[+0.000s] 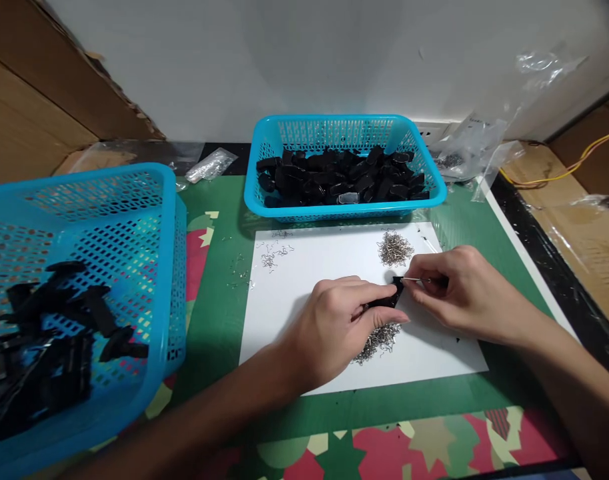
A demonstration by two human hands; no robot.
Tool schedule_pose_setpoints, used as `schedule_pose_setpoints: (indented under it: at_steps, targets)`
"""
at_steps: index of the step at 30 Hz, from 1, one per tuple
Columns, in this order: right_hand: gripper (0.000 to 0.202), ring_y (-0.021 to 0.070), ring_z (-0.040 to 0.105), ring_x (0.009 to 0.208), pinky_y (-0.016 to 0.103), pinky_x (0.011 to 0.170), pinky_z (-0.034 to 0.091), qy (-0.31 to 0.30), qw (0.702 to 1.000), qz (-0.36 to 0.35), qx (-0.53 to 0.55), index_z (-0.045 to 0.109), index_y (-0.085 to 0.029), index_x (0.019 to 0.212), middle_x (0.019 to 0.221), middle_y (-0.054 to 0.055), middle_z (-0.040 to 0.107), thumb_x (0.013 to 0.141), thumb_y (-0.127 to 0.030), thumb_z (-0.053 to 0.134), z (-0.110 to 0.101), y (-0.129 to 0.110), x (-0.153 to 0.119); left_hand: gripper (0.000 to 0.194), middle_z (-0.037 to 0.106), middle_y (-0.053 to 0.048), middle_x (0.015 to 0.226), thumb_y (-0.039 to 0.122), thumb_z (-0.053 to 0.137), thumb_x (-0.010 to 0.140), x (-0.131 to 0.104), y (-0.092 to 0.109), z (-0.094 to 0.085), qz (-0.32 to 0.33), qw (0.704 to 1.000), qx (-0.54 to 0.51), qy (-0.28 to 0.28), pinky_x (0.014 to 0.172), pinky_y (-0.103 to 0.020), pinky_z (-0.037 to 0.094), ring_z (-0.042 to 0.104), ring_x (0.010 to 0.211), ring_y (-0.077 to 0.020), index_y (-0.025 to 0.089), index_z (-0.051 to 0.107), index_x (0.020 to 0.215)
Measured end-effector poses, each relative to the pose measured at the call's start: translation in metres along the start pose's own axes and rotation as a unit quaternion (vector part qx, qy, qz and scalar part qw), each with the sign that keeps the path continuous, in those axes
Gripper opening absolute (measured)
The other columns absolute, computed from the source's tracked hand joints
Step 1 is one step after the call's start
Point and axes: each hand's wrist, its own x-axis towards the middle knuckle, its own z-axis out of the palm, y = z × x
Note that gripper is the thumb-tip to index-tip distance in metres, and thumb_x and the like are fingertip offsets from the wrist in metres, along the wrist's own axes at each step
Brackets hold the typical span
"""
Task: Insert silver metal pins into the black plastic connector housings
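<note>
Black part [389, 300] over the right half of the paper [439, 347]

The left hand [337, 323] clamps the part between thumb and fingers. The right hand [457, 293] pinches a thin pin [416, 279] at the part's far end; whether they touch, I cannot tell. One wire heap [395, 249] lies on the paper's far right. Beyond the paper stands a basket [344, 212] of parts; left of the paper, another basket [168, 267].
</note>
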Motion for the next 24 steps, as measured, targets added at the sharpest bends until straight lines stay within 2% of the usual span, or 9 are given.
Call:
schedule_pose_setpoints:
  at_steps: [5, 7, 9, 12, 14, 16, 18, 20, 24]
  targets:
    - [0.029, 0.0097, 0.032, 0.051, 0.027, 0.048, 0.026, -0.029, 0.999, 0.019, -0.002, 0.066, -0.018, 0.070, 0.054, -0.005, 0.041, 0.097, -0.028, 0.058, -0.005, 0.002, 0.000, 0.024, 0.080, -0.008, 0.083, 0.022, 0.083, 0.089, 0.001, 0.001, -0.001, -0.009, 1.000, 0.009, 0.003, 0.059, -0.028, 0.052, 0.067, 0.065, -0.0153, 0.011, 0.083, 0.110]
    - [0.029, 0.0101, 0.032, 0.050, 0.028, 0.048, 0.027, -0.041, 0.999, 0.020, -0.010, 0.071, -0.018, 0.076, 0.053, -0.005, 0.041, 0.099, -0.032, 0.059, -0.010, 0.004, -0.001, 0.023, 0.081, -0.009, 0.086, 0.022, 0.083, 0.089, 0.002, 0.002, -0.002, -0.006, 1.000, 0.008, 0.005, 0.061, -0.028, 0.054, 0.071, 0.070, -0.0165, 0.011, 0.083, 0.110]
    - [0.028, 0.0111, 0.039, 0.052, 0.028, 0.049, 0.030, -0.031, 0.999, 0.011, -0.020, 0.075, -0.019, 0.086, 0.056, -0.003, 0.049, 0.102, -0.036, 0.058, -0.016, 0.007, -0.004, 0.023, 0.082, -0.009, 0.090, 0.020, 0.083, 0.089, 0.002, 0.002, -0.002, 0.003, 1.000, 0.008, 0.006, 0.066, -0.029, 0.056, 0.074, 0.076, -0.0177, 0.012, 0.083, 0.110]
    - [0.028, 0.0165, 0.060, 0.068, 0.029, 0.057, 0.043, 0.045, 0.999, -0.020, -0.023, 0.077, -0.021, 0.101, 0.081, 0.005, 0.069, 0.105, -0.036, 0.054, -0.026, 0.010, -0.008, 0.023, 0.082, -0.010, 0.094, 0.021, 0.083, 0.089, 0.000, 0.004, -0.002, 0.006, 1.000, 0.013, 0.004, 0.069, -0.030, 0.058, 0.075, 0.081, -0.0191, 0.013, 0.083, 0.111]
    - [0.026, 0.0221, 0.068, 0.084, 0.034, 0.068, 0.052, 0.108, 0.993, -0.047, -0.021, 0.078, -0.025, 0.109, 0.100, 0.008, 0.073, 0.104, -0.035, 0.055, -0.029, 0.010, -0.009, 0.024, 0.083, -0.010, 0.095, 0.025, 0.082, 0.090, -0.002, 0.004, -0.001, 0.004, 1.000, 0.018, 0.000, 0.070, -0.031, 0.059, 0.075, 0.080, -0.0197, 0.014, 0.083, 0.111]
    - [0.021, 0.0265, 0.071, 0.093, 0.040, 0.078, 0.056, 0.157, 0.985, -0.068, -0.001, 0.080, -0.030, 0.108, 0.107, 0.009, 0.075, 0.102, -0.037, 0.061, -0.028, 0.009, -0.009, 0.024, 0.083, -0.010, 0.095, 0.030, 0.081, 0.091, -0.004, 0.005, -0.001, -0.002, 1.000, 0.025, -0.007, 0.071, -0.032, 0.059, 0.075, 0.080, -0.0200, 0.015, 0.083, 0.111]
    - [0.015, 0.0277, 0.073, 0.092, 0.043, 0.082, 0.059, 0.195, 0.978, -0.056, 0.046, 0.082, -0.032, 0.099, 0.104, 0.007, 0.078, 0.097, -0.039, 0.069, -0.022, 0.006, -0.008, 0.025, 0.083, -0.009, 0.098, 0.031, 0.081, 0.091, -0.005, 0.004, -0.001, -0.008, 0.999, 0.027, -0.017, 0.073, -0.033, 0.059, 0.074, 0.080, -0.0201, 0.018, 0.083, 0.112]
    - [0.013, 0.0259, 0.074, 0.082, 0.040, 0.076, 0.061, 0.212, 0.971, -0.006, 0.111, 0.082, -0.030, 0.089, 0.093, 0.005, 0.080, 0.092, -0.041, 0.077, -0.012, 0.005, -0.006, 0.022, 0.084, -0.007, 0.103, 0.029, 0.081, 0.091, -0.006, 0.003, -0.001, -0.017, 0.999, 0.023, -0.032, 0.076, -0.033, 0.059, 0.075, 0.084, -0.0200, 0.020, 0.084, 0.112]
    - [0.026, 0.0215, 0.072, 0.065, 0.033, 0.061, 0.060, 0.171, 0.961, 0.092, 0.198, 0.079, -0.023, 0.077, 0.075, 0.006, 0.078, 0.087, -0.047, 0.081, 0.003, 0.007, -0.001, 0.016, 0.083, -0.005, 0.107, 0.025, 0.081, 0.091, -0.006, 0.002, -0.003, -0.074, 0.996, -0.003, -0.040, 0.078, -0.032, 0.059, 0.076, 0.086, -0.0186, 0.025, 0.085, 0.107]
